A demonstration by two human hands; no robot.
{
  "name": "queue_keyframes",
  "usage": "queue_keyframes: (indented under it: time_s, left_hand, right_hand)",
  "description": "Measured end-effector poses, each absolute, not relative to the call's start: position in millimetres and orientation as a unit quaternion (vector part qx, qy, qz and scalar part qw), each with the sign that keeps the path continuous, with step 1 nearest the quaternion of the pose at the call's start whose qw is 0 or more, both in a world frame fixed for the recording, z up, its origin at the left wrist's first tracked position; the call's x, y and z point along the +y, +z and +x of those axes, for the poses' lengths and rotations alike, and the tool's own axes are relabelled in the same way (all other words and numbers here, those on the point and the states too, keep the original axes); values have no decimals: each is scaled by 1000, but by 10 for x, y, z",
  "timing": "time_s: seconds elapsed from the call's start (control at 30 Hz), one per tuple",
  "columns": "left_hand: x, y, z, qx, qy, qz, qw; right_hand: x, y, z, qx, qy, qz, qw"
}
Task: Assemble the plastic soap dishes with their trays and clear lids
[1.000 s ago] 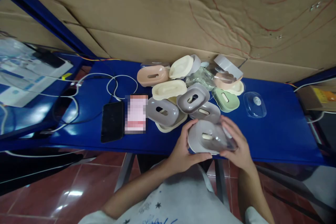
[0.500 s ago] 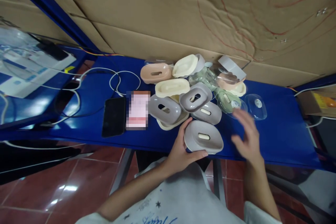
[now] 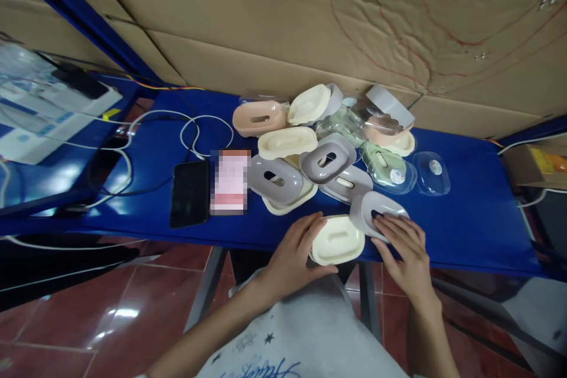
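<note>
My left hand is closed around the left end of a cream soap dish base at the table's front edge, thumb along the near side. To its right, my right hand grips a grey slotted soap dish tray, fingers over its top and thumb at the near side. That tray is tilted and off the cream base, close to its right end. Just behind lie another grey tray with cream showing through its slot, and two more grey slotted trays.
On the blue table, a green soap dish and a clear lid lie right. Peach and cream pieces are piled behind. A black phone, a second blurred-out phone and white cables lie left.
My right hand has come in from the right and taken the grey slotted tray off the cream base, moving it right. The left hand still holds the base.
</note>
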State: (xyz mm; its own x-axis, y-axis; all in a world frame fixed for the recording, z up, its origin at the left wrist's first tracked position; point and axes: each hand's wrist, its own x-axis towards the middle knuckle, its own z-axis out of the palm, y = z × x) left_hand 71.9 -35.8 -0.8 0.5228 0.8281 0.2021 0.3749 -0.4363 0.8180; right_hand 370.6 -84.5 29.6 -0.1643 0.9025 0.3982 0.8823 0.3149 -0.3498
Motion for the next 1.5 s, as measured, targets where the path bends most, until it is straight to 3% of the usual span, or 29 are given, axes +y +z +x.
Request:
queue_keyframes:
  time_s: [0.17,0.33,0.5,0.6,0.73,0.83,1.07,1.27,1.5]
  left_hand:
    - [-384,-17,626,432,252,846,184]
    - [-317,12,786,427,228,864,140]
    - [-323,87,718,396,291,865,100]
    - [-245,140,466,417,329,845,66]
    - [53,194,122,510,293,809,0]
    - [240,234,-3,491,265,830,5]
    - [-28,288,254,385,328,862,33]
    - [-329,134,665,316,308,891,107]
    - [-318,62,775,282,299,909,69]
  right_hand:
    - [-881,146,3881,-729,-77,-643,224]
    - [-962,40,3948,-676,-117,-692,225]
    - [-1051,31,3903,-628,-134,-729,237]
    - [-1050,48,3599,-677,-81,-683,261]
    - [-933,42,3065,-788,42,-574,221]
    - [-799,64,2872,-802,56,-550,227]
    - [-788,90,2948,-795,74,-562,218]
    - [-945,-92,2914,-726,38,-589,354]
    - [-910,-37,3139,-748,37,-554,365]
